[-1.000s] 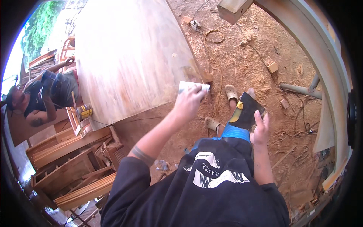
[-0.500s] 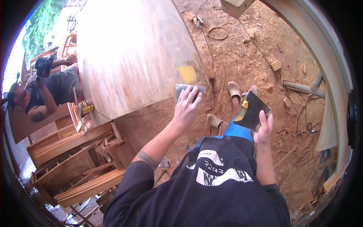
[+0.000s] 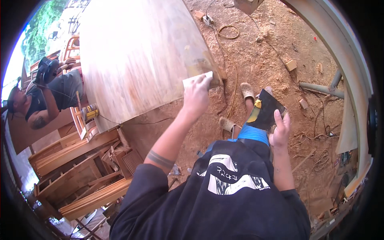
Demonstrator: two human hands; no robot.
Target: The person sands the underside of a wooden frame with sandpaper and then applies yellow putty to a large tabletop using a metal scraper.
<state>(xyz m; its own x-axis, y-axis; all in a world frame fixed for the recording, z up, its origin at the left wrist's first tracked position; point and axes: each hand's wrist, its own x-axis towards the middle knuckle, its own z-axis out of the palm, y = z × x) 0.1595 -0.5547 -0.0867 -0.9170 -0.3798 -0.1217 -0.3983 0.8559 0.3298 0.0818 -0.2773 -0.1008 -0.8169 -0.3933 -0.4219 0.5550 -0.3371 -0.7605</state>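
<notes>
Sandpaper (image 3: 197, 79) now higher on panel (image 3: 136, 60)

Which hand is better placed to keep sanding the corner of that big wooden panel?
The left hand: it presses the sandpaper sheet flat on the wooden panel near its corner. The right hand hangs low by the person's leg, apart from the panel.

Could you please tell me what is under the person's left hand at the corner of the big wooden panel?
Under the left hand lies a pale sheet of sandpaper, pressed flat on the wooden panel near its corner. The part of the sheet beneath the palm is covered.
</notes>
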